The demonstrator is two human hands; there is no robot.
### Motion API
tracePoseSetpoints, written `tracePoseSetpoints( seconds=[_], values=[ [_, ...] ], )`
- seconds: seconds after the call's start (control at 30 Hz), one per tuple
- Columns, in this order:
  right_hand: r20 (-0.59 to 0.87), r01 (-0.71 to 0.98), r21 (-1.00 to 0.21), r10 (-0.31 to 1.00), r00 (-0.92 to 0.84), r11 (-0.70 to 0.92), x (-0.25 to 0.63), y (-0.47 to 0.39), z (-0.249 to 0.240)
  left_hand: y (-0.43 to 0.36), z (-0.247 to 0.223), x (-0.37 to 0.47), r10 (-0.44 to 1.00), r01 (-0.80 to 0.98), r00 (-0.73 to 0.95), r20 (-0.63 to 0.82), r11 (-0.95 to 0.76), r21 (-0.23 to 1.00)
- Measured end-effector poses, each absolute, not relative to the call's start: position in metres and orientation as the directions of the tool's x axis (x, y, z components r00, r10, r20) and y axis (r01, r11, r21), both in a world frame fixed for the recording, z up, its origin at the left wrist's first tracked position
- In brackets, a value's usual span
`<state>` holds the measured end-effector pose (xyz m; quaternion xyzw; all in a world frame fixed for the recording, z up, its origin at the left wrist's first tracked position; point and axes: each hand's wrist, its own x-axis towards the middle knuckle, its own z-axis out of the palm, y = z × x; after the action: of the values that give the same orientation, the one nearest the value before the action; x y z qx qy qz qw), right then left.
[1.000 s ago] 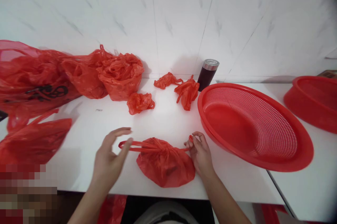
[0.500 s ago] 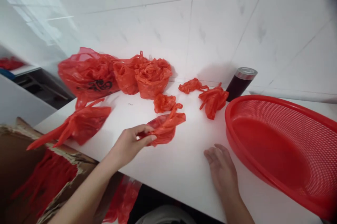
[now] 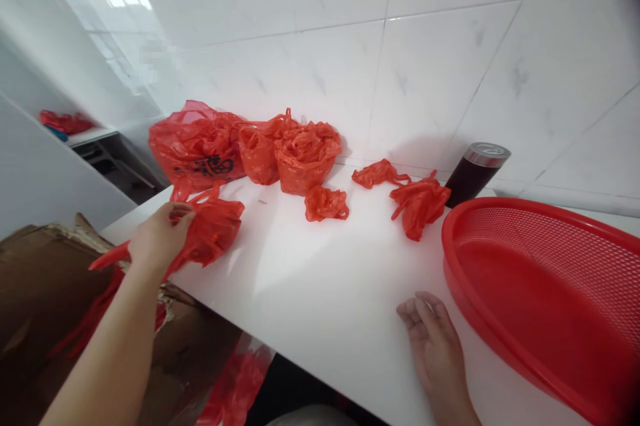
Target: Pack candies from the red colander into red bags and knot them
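Observation:
My left hand is at the table's left edge, its fingers closed on a red plastic bag, part of a loose bundle of red bags. Near the red basket's left side, my right hand rests over the white table, palm turned inward, fingers apart and holding nothing. A crumpled red bag lies in the middle. Two more crumpled bags, a flat one and a fuller one, lie farther right.
Red bags stuffed full stand along the tiled wall, beside a large printed bag. A dark silver-lidded cylinder stands behind the red basket. At lower left is an open cardboard box.
My left hand has moved left from mid-table to the bundle at the left edge. The bag it held is no longer at mid-table. The view has shifted slightly; my right hand stays beside the basket.

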<state>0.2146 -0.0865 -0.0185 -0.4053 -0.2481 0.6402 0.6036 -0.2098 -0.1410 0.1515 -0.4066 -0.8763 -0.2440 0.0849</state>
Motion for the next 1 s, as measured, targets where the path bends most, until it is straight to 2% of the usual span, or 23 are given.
tracePoseSetpoints(
  seconds=[0.07,0.13,0.2,0.27,0.33,0.47,0.53,0.6,0.67,0.73,0.8,0.83,0.9,0.97,1.0],
  values=[
    [-0.209,-0.557,-0.818,0.976,0.055,-0.144,0.214,-0.085,-0.018,-0.141,0.155,-0.198,0.632,0.750,-0.661,0.405,0.581,0.317],
    [-0.191,-0.534,-0.836,0.980,0.059,-0.131,0.210,-0.085,-0.018,-0.137,0.155,-0.173,0.667,0.821,-0.570,0.480,0.492,0.290],
    [-0.167,-0.490,-0.865,0.983,0.071,-0.111,0.205,-0.088,-0.017,-0.127,0.146,-0.138,0.743,0.918,-0.389,0.545,0.262,0.297],
    [-0.140,-0.404,-0.910,0.987,0.073,-0.099,0.202,-0.097,-0.013,-0.118,0.129,-0.100,0.791,0.938,-0.222,0.570,0.014,0.346],
    [-0.098,-0.271,-0.959,0.995,0.029,-0.086,0.207,-0.111,-0.007,-0.111,0.106,-0.065,0.838,0.902,-0.136,0.528,-0.116,0.416],
    [-0.004,0.002,-1.000,0.995,-0.104,-0.003,0.253,-0.147,0.017,-0.103,0.065,-0.023,0.939,0.816,-0.069,0.336,-0.140,0.561],
    [0.038,0.144,-0.989,0.999,0.001,0.038,0.292,-0.167,0.034,-0.100,0.050,-0.017,0.956,0.788,-0.041,0.291,-0.148,0.598],
    [0.122,0.294,-0.955,0.952,0.280,0.036,0.334,-0.183,0.051,-0.096,0.038,-0.017,0.959,0.776,-0.025,0.282,-0.159,0.610],
    [0.219,0.399,-0.916,0.801,0.558,-0.027,0.376,-0.190,0.064,-0.093,0.028,-0.019,0.959,0.779,-0.017,0.283,-0.165,0.605],
    [0.291,0.449,-0.889,0.642,0.709,-0.093,0.418,-0.183,0.070,-0.090,0.019,-0.021,0.958,0.786,0.006,0.287,-0.182,0.591],
    [0.352,0.501,-0.857,0.570,0.743,-0.124,0.461,-0.163,0.070,-0.089,0.011,-0.023,0.955,0.785,0.033,0.293,-0.206,0.584],
    [0.372,0.549,-0.822,0.586,0.720,-0.152,0.484,-0.148,0.069,-0.088,0.008,-0.023,0.957,0.784,0.041,0.288,-0.210,0.584],
    [0.446,0.696,-0.682,0.627,0.639,-0.224,0.531,-0.115,0.069,-0.088,0.003,-0.025,0.963,0.785,0.042,0.267,-0.198,0.588],
    [0.457,0.801,-0.480,0.678,0.576,-0.357,0.575,-0.082,0.072,-0.089,0.001,-0.027,0.965,0.788,0.041,0.261,-0.192,0.585],
    [0.451,0.812,-0.449,0.691,0.565,-0.372,0.593,-0.068,0.074,-0.089,0.000,-0.028,0.964,0.789,0.043,0.261,-0.193,0.583]
  ],
)
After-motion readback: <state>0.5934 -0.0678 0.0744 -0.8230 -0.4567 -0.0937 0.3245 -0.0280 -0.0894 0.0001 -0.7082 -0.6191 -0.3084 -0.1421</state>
